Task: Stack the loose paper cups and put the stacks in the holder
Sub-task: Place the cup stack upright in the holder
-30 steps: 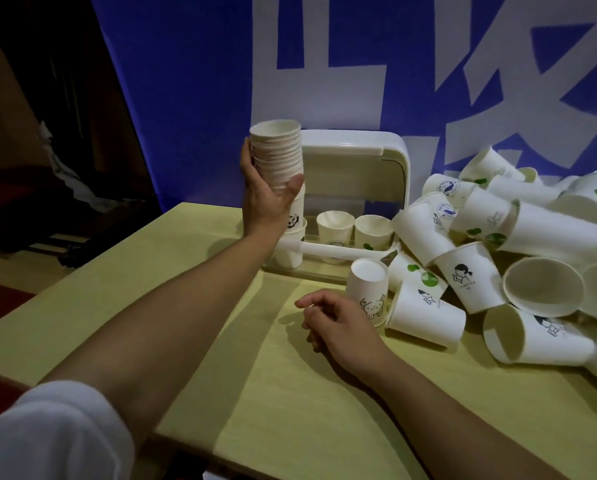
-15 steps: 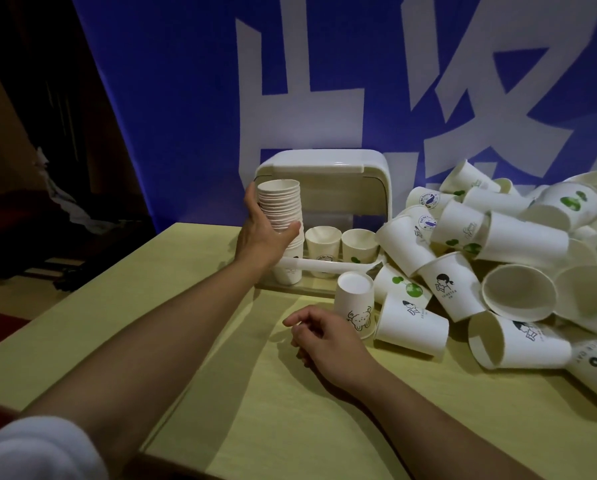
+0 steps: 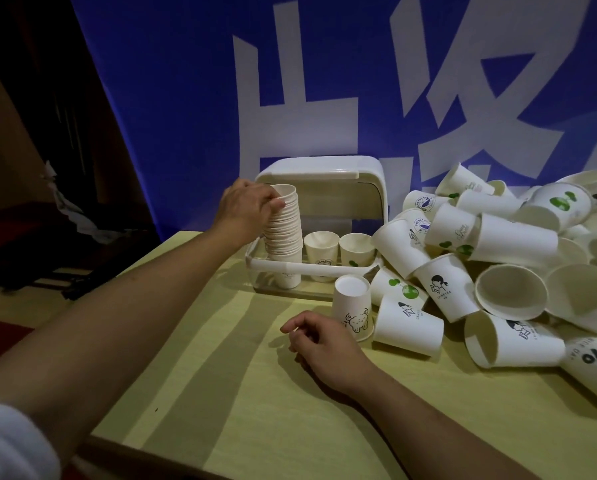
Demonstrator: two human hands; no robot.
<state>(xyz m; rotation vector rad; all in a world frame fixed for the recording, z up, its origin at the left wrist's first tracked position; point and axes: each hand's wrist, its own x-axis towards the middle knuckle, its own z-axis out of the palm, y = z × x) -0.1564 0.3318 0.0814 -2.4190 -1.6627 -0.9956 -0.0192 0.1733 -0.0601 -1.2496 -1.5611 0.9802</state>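
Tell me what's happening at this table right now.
A person is tidying paper cups into a white holder. The left hand grips the top of a tall stack of cups standing in the holder's left slot; two shorter cups or stacks sit beside it. The right hand rests on the table, loosely curled and holding nothing, next to an upside-down cup. A big pile of loose cups lies to the right, not yet stacked.
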